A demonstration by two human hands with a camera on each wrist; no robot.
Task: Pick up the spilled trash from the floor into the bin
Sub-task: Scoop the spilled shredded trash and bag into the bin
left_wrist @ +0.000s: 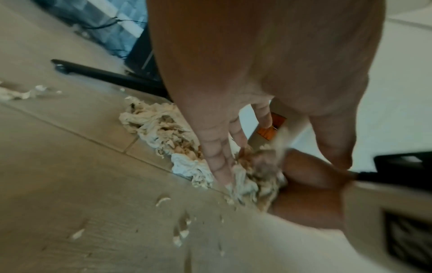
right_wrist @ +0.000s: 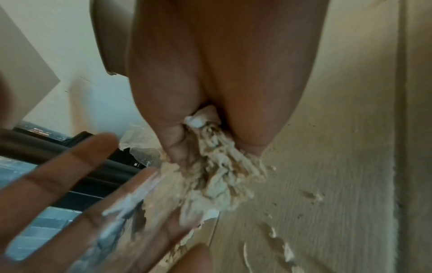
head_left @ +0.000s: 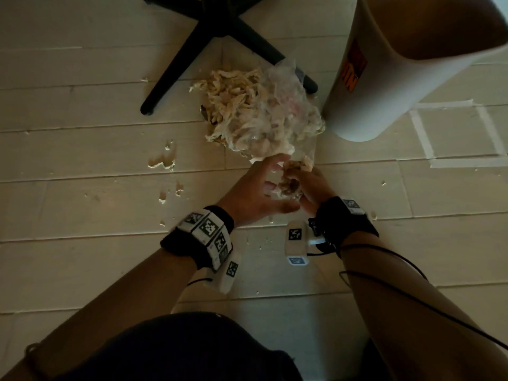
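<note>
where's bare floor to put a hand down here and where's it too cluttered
Bare floor lies left of the left hand and wrist, and right of the right hand, below the taped square. Crowded: the trash pile fills the gap between the chair base and the bin; small scraps dot the planks left of the pile.

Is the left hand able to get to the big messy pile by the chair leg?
Probably yes. The left hand is open and holds nothing, and the big pile lies on the floor just ahead of it, with nothing between. The right hand beside it grips a clump.
</note>
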